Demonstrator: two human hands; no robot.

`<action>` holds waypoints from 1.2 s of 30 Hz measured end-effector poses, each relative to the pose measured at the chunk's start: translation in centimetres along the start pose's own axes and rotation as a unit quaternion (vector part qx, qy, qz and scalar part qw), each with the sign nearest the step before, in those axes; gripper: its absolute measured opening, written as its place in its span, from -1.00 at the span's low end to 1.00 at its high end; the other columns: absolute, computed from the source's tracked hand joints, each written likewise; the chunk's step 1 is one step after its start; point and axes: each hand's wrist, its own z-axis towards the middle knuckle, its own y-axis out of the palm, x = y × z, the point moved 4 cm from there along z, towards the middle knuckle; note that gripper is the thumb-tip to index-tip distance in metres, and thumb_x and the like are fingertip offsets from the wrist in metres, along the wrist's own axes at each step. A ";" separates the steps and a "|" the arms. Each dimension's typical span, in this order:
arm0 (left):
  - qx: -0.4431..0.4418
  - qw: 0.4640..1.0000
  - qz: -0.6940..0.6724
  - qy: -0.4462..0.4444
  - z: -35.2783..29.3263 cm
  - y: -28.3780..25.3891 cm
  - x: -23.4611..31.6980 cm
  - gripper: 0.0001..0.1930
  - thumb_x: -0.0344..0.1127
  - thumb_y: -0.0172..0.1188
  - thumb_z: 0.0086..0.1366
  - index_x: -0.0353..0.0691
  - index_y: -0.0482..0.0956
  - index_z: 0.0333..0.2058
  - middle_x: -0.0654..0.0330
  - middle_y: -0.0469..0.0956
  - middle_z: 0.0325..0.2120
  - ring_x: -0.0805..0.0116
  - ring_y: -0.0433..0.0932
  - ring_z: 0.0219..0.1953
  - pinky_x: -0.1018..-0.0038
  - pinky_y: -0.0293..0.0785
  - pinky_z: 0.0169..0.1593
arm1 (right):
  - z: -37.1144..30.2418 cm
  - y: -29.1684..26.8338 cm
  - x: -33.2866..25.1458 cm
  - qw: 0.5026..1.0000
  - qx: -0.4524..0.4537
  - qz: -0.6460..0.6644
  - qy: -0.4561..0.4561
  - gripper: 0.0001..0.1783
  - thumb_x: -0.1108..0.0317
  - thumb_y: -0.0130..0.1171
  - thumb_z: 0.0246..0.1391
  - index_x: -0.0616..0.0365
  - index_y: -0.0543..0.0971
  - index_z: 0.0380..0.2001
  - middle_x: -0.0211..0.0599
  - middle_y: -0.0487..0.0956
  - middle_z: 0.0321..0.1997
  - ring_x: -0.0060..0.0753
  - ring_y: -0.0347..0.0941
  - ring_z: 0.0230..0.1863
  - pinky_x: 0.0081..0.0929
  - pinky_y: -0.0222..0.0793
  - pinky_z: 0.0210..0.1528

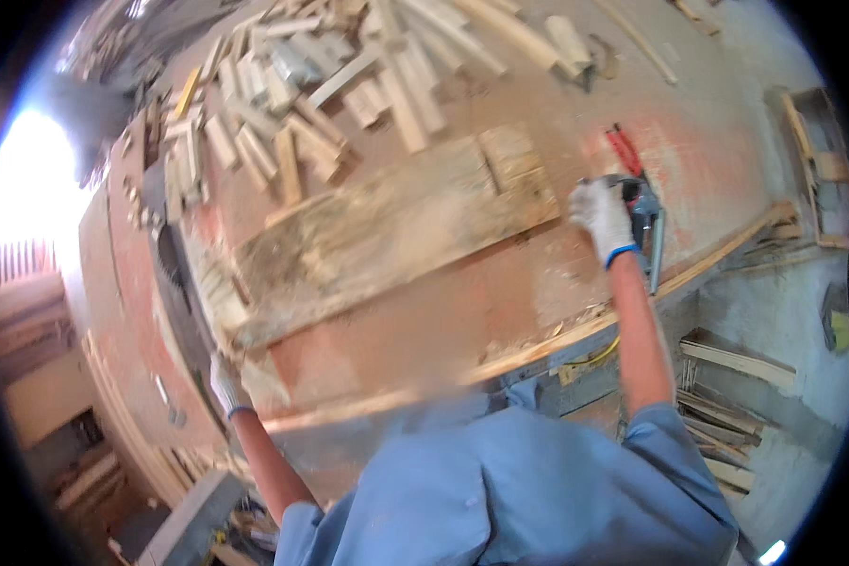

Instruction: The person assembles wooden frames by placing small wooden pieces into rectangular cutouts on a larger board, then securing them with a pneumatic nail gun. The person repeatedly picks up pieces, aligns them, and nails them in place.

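A rough wooden panel (387, 236) lies aslant across the table, with a strip crossing it near each end. At its near left corner is my left hand (225, 385), in a white glove with a blue cuff, closed on the panel's edge; its fingertips are blurred. My right hand (601, 215), gloved alike, reaches past the panel's right end. Its fingers close on a tool with grey metal and dark parts (643, 206), whose kind I cannot make out. Just beyond it lie red-handled pliers (623, 146).
Loose wood strips (302, 85) are heaped across the far side of the table (500, 292). A dark saw blade (172, 259) stands left of the panel, and a small metal tool (170, 401) lies nearer. Wood offcuts (726, 415) are stacked at the lower right.
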 end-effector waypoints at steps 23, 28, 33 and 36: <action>-0.023 0.951 0.286 0.112 1.3 10.9 4.2 -0.47 -0.14 0.14 0.41 -0.52 0.50 0.14 -0.18 0.63 -0.05 -0.03 0.58 -0.06 0.17 0.47 0.10 | 0.1 7.6 -0.9 0.846 -0.011 -0.516 -0.134 -0.49 -0.05 0.19 0.23 0.21 0.67 -0.05 0.07 0.67 0.05 0.17 0.56 0.12 -0.03 0.45 0.18; 0.006 0.762 0.528 0.376 -5.8 30.3 9.6 -0.46 -0.28 0.23 0.35 -0.36 0.48 0.26 -0.20 0.51 0.21 -0.10 0.41 0.34 0.15 0.28 0.43 | 9.4 8.3 -8.2 0.794 0.057 -0.552 -0.247 -0.46 0.00 0.22 0.21 0.19 0.61 0.07 0.08 0.63 0.13 0.19 0.54 0.15 -0.01 0.44 0.22; -0.196 0.670 0.486 0.525 -17.0 46.9 2.1 -0.53 -0.25 0.20 0.34 -0.23 0.53 0.20 -0.13 0.41 0.29 -0.19 0.29 0.40 -0.11 0.07 0.50 | 18.7 9.1 -11.9 0.723 0.139 -0.574 -0.359 -0.44 0.15 0.20 0.16 0.14 0.48 0.19 0.02 0.53 0.25 0.21 0.49 0.19 0.04 0.44 0.22; -0.188 0.674 0.489 0.521 -18.4 48.5 2.2 -0.53 -0.23 0.19 0.31 -0.21 0.54 0.18 -0.12 0.37 0.30 -0.21 0.22 0.42 -0.18 -0.03 0.51 | 22.5 10.3 -13.7 0.688 0.115 -0.639 -0.324 -0.48 0.24 0.18 0.13 0.12 0.47 0.16 -0.04 0.49 0.28 0.19 0.47 0.19 0.00 0.45 0.23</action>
